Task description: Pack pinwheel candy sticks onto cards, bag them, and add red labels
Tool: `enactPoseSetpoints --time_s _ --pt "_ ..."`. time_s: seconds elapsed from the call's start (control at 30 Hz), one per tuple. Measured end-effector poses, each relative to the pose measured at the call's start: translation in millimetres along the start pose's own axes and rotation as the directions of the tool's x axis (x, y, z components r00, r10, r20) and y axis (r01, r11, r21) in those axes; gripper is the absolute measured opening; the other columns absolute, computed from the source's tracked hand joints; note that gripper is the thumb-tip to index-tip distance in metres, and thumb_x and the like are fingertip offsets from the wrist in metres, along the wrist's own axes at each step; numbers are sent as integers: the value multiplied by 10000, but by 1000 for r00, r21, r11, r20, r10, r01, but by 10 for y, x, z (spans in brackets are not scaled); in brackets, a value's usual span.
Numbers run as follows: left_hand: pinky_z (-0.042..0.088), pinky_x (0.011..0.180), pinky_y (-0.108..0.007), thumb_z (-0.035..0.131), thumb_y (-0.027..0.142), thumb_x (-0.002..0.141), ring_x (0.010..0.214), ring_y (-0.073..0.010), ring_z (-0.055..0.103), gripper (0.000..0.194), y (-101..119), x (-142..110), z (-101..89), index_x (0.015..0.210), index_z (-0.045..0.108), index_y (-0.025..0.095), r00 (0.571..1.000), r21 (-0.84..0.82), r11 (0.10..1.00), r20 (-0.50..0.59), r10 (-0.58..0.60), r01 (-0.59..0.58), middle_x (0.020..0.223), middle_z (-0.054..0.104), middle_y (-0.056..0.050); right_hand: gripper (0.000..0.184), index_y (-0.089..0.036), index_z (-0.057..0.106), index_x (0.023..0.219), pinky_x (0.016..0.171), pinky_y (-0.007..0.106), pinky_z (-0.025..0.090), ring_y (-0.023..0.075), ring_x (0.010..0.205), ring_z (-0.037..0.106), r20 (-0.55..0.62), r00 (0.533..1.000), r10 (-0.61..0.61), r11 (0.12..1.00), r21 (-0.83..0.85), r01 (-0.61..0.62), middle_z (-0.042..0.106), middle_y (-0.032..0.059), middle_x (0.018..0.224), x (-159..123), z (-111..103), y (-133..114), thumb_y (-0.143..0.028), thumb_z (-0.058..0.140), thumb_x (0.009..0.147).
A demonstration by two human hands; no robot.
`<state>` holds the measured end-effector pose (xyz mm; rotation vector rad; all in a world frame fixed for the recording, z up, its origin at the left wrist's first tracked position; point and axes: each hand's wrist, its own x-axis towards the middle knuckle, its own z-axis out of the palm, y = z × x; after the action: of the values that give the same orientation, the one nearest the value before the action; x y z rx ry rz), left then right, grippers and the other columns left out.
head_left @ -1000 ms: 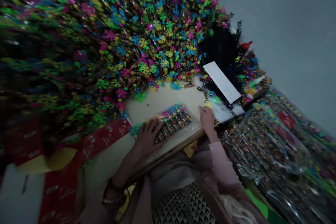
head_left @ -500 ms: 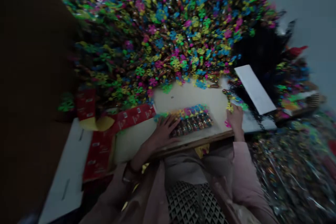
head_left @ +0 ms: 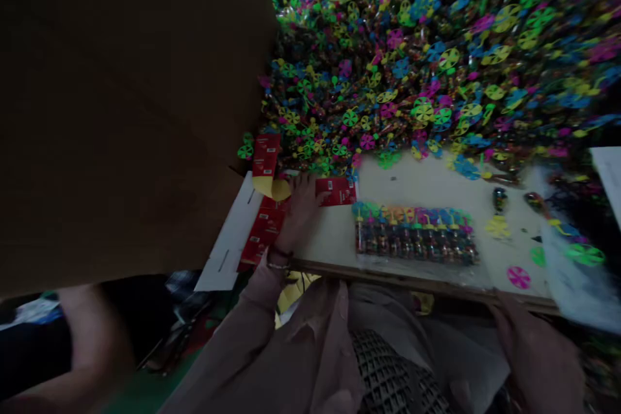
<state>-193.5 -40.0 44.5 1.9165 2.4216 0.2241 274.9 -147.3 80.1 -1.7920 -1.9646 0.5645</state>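
A clear plastic pack [head_left: 417,239] lies on the pale board [head_left: 334,239]; inside it stands a row of small bottle-like tubes with colourful pinwheel tops. To its left, my left hand [head_left: 301,207] rests over the strip of red printed cards [head_left: 339,191], fingers stretched out and somewhat blurred. My right hand [head_left: 538,349] is low at the board's front edge on the right, dark and smeared, its fingers not readable. Loose tubes with a yellow pinwheel [head_left: 499,226] and a pink pinwheel [head_left: 518,277] lie right of the pack.
A large heap of pinwheel tubes [head_left: 412,65] fills the back. A big brown cardboard box [head_left: 121,110] stands at the left, beside a white card panel [head_left: 226,239]. Clear plastic film [head_left: 577,272] lies at the right. Another person's arm [head_left: 97,336] shows at lower left.
The view has swung left. My left hand has left the pack and moved left onto the red cards. My right hand has withdrawn from the loose tubes toward the board's front edge.
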Motion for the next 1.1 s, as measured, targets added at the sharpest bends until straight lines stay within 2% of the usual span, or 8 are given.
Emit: enactPoseSetpoints --time_s 0.2,0.3,0.37,0.47,0.63,0.77,0.97,1.1 --pt "198 1117 -512 500 486 886 1317 -332 370 600 17 20 -224 1385 412 164 972 -56 991 -194 -133 124 1421 406 -187 386 -179 698 1084 788 309 536 222 853 705 -181 978 -105 994 -36 100 738 76 1010 33 347 -301 -463 525 887" --pt "228 1107 -526 477 520 881 1367 -354 299 742 -265 -31 -342 1467 240 131 774 -247 856 -366 -516 454 1467 323 -233 320 -189 692 1082 795 307 539 205 876 703 -133 966 -222 975 -9 222 734 63 1025 101 489 -446 -388 497 923" --pt "281 1077 -537 499 533 864 1345 -376 331 814 -507 -11 -332 1475 189 92 660 -347 709 -267 -702 614 1437 353 -265 287 -211 673 1110 814 316 540 193 906 697 -51 944 -326 944 38 328 731 47 1034 137 590 -536 -326 475 938" --pt "297 1067 -544 622 489 797 1316 -396 370 866 -717 68 -232 1458 234 86 682 -343 660 -69 -728 669 1410 392 -264 288 -236 649 1151 815 344 539 192 928 687 48 895 -444 894 96 438 725 39 1046 187 717 -693 -241 454 940" --pt "279 1111 -461 659 284 764 1328 -328 369 812 -512 46 -308 1432 241 88 723 -483 732 -255 -642 481 1396 409 -228 315 -274 646 1165 831 352 520 184 911 679 -23 878 -478 847 253 468 728 27 1012 321 767 -1044 -157 503 910" --pt "251 1138 -391 615 254 792 1378 -287 300 843 90 -244 -555 1477 140 131 794 -501 862 -493 -357 76 1477 313 -189 459 -296 481 1358 866 344 530 179 1003 657 -38 977 -208 781 595 189 666 57 1177 445 760 -1403 -255 547 905" --pt "333 1072 -450 502 295 888 1303 -309 406 713 1306 -925 -483 1500 159 168 922 -567 730 -288 258 -382 1426 411 -191 518 -216 555 1275 872 353 546 207 995 662 57 991 123 419 902 -104 678 87 1160 601 802 -1764 -453 631 821" --pt "283 1110 -466 691 439 761 1381 -326 291 962 1626 -1120 -546 1508 136 195 918 -812 489 -132 375 -317 1495 304 -181 306 -205 689 1004 844 329 544 183 881 678 -30 913 406 389 910 -143 733 38 994 654 550 -1449 -413 687 779"
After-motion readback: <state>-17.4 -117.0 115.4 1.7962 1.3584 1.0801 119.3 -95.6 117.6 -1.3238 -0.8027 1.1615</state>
